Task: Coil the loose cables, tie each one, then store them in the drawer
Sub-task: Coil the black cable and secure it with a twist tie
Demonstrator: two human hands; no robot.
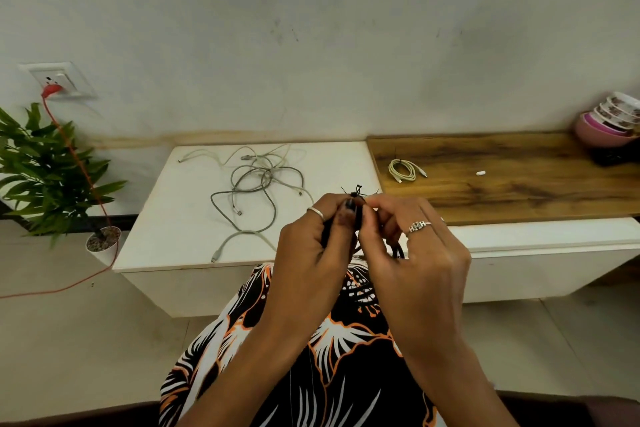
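While our hands meet in front of us above the near edge of the white cabinet top point(166, 218), we hold a black cable point(358, 218) bunched between them: our left hand point(311, 246) curls around the coil to keep the loops from springing apart, and our right hand point(415, 243) pinches at the thin black tie point(357, 190) sticking up from the top of the bundle, which we judge is being cinched. We keep it raised and close, likely so the small tie is easy to see and work. Behind it, the grey and white cables point(256, 180) lie in a loose tangle across the middle of the cabinet top, not yet coiled. One pale cable point(403, 170) sits already coiled and tied near the left end of the wooden worktop point(519, 191), with a small white piece point(480, 173) farther right. Most of the black cable is hidden by our fingers, so we cannot tell how many loops it has or whether the tie is closed. No drawer front is clearly made out.
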